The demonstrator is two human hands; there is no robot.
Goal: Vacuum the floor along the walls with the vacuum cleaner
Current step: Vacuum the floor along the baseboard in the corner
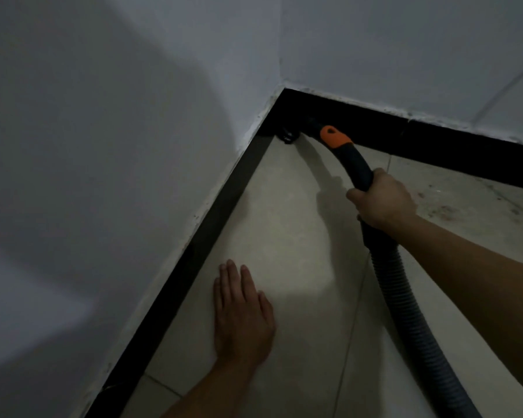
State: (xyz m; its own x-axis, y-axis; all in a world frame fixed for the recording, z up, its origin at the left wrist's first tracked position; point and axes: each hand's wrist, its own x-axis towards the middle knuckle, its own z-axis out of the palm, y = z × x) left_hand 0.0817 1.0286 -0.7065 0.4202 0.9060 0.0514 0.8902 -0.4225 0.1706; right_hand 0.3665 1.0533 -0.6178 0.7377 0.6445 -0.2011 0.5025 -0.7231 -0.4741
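Gripping the curved handle of the vacuum hose [357, 167], the right hand [381, 200] wraps its fingers round it to aim the nozzle [289, 137] into the corner, right against the black skirting [212, 218]. The left hand [242, 312] lies flat with fingers straight on the tiled floor [296, 236] (likely bracing a low crouch); the corrugated hose trails back rightward.

Walls [103, 116]: plain white, meeting in a corner.
Skirting [216, 218]: black, along both walls.
Floor [284, 224]: pale tiles, stained at right.
Light: dim.
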